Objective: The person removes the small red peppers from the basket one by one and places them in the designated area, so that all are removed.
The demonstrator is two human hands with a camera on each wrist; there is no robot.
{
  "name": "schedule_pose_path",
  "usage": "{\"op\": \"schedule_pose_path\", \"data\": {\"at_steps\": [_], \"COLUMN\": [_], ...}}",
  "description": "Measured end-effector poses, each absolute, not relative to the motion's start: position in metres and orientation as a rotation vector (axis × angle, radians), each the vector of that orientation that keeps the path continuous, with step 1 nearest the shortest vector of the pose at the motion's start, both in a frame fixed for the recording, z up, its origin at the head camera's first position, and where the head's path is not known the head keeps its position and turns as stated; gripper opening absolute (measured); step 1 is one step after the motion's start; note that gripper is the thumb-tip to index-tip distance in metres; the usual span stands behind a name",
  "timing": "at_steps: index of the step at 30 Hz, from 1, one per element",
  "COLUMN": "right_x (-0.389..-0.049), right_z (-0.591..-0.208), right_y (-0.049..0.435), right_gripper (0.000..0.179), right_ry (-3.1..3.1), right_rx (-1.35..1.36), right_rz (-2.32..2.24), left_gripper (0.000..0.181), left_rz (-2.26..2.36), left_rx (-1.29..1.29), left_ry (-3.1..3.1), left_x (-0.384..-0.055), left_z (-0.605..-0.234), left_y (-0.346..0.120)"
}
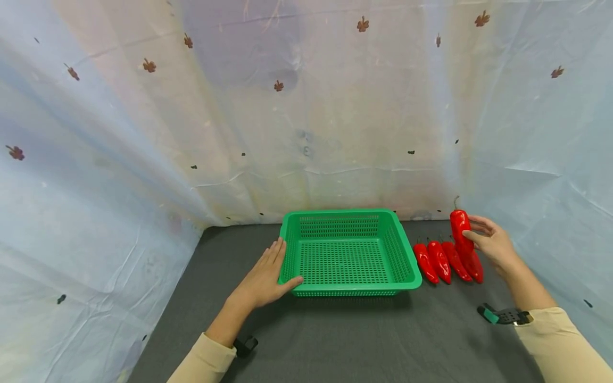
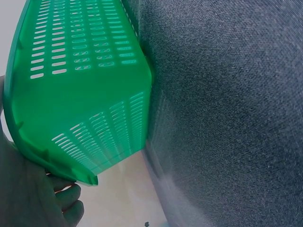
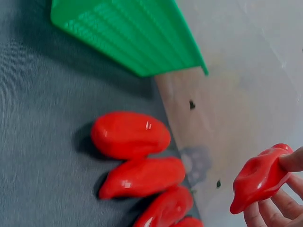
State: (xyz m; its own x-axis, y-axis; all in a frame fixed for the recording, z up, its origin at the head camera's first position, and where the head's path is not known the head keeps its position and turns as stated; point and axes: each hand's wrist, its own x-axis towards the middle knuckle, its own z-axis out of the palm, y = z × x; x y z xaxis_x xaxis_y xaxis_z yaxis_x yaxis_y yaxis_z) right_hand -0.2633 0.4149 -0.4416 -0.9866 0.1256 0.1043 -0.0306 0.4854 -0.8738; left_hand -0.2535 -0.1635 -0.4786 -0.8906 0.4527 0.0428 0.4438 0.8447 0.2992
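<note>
My right hand pinches a glossy red pepper between thumb and fingers, its thin stem pointing up. The held pepper hangs above the table in the right wrist view. Several more red peppers lie side by side just below and left of that hand. With fingers outstretched, my left hand rests on the left rim of a green plastic basket, thumb across its front left corner. Part of the hand shows at the basket's rim in the left wrist view.
The basket, with slotted walls and floor, stands on a dark cloth-covered table. A pale, leaf-patterned sheet hangs behind the table and along its sides. The peppers lie close to the basket's right wall.
</note>
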Motion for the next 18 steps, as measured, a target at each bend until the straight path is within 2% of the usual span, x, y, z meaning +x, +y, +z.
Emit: {"op": "schedule_pose_path", "data": {"at_steps": [18], "right_x": [-0.265], "right_z": [-0.478], "right_y": [0.468], "right_gripper": [0.067], "right_ry": [-2.603], "right_rx": [-0.358], "right_rz": [1.4], "left_gripper": [0.113], "left_rz": [0.474], "left_rx": [0.715], "left_ry": [2.985], "left_x": [-0.252], "left_z": [-0.479], "left_y": [-0.163]}}
